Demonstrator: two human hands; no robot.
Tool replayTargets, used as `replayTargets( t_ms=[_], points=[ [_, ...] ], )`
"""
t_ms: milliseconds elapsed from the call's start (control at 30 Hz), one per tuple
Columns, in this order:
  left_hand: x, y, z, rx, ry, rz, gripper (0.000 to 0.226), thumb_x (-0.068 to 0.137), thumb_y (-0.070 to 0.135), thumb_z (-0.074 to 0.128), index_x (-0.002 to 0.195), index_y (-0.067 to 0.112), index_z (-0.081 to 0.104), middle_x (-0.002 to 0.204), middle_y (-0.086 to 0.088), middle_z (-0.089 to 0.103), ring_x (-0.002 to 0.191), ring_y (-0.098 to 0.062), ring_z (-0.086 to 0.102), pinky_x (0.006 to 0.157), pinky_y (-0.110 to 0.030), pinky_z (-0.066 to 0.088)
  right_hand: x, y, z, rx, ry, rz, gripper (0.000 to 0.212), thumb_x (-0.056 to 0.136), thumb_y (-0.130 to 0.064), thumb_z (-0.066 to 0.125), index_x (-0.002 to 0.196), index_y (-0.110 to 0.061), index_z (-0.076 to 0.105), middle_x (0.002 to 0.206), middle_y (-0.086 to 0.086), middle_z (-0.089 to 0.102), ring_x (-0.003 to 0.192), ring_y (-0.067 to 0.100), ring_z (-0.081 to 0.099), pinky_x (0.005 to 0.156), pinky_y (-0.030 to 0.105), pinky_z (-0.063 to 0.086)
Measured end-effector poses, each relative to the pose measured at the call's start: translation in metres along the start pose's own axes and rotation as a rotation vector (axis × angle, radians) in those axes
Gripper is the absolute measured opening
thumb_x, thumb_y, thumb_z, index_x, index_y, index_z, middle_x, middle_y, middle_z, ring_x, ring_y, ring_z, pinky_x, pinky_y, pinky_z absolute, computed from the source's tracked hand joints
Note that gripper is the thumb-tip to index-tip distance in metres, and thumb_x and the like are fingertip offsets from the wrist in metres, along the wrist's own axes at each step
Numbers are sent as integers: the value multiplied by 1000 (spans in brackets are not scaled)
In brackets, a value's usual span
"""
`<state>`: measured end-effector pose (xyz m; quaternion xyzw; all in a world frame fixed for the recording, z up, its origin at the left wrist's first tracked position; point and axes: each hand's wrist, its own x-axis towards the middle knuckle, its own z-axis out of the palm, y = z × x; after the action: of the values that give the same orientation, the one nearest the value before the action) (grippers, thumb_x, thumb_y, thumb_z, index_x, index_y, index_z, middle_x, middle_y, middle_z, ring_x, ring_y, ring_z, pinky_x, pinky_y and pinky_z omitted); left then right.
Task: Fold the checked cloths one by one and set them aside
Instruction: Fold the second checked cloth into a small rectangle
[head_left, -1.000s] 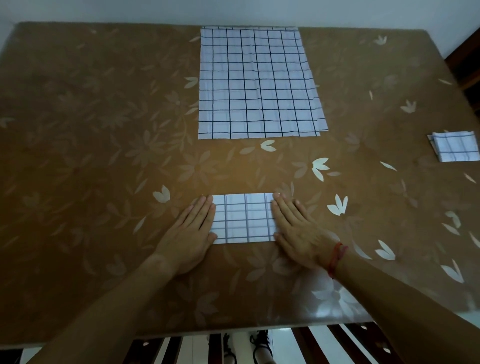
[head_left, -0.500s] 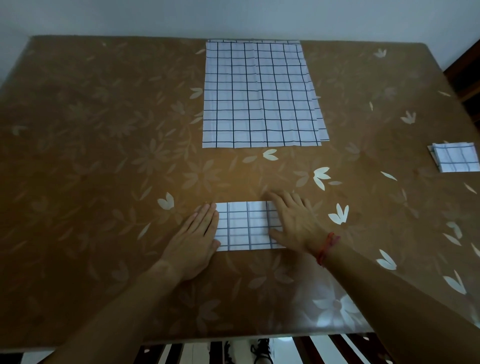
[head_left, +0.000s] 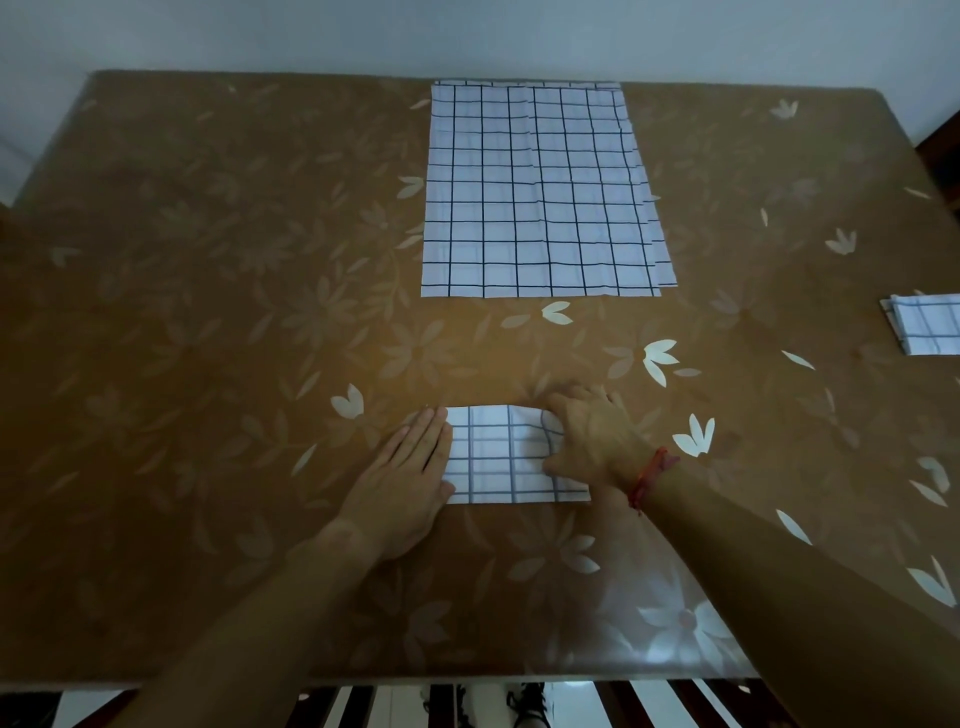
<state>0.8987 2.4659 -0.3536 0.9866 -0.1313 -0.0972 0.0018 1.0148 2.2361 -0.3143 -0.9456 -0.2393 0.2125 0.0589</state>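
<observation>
White checked cloth (head_left: 498, 460), part-folded, lies at 6 o'clock. The left hand (head_left: 410, 467) presses flat on its 9 o'clock end; the right hand (head_left: 592, 441) pinches the 3 o'clock end (puckered there). Best to carry that end across squarely, matching edges.

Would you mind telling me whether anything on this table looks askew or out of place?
Only slightly: the flat cloth stack is uneven, lower cloths jutting past its right edge. The folded cloth bunches where the right hand grips it.
</observation>
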Motion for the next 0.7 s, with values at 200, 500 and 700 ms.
replayTargets(
  t_ms=[200, 500, 700],
  points=[
    [0, 0, 0, -32, 18, -9, 62, 96, 38, 27, 144, 0, 32, 154, -16, 26, 144, -27, 20, 114, -43, 21, -1, -2, -4, 329, 65, 65, 23, 90, -29, 55, 103, -13, 67, 101, 1, 67, 91, 20, 62, 77, 34, 53],
    [-4, 16, -14, -292, 147, -26, 60, 97, 37, 21, 148, 7, 28, 157, -8, 22, 146, -17, 12, 117, -35, 13, -20, 0, -5, 715, 113, 352, 15, 89, -21, 61, 94, -10, 69, 86, -1, 64, 87, 17, 61, 78, 31, 50],
    [-14, 43, -11, -350, 171, 16, 64, 88, 24, 56, 146, 9, 34, 152, -6, 34, 142, -18, 26, 115, -34, 20, -41, -2, 13, 1141, 119, 581, 7, 80, -15, 69, 72, -14, 68, 74, 9, 67, 70, 21, 64, 64, 39, 56]
  ],
)
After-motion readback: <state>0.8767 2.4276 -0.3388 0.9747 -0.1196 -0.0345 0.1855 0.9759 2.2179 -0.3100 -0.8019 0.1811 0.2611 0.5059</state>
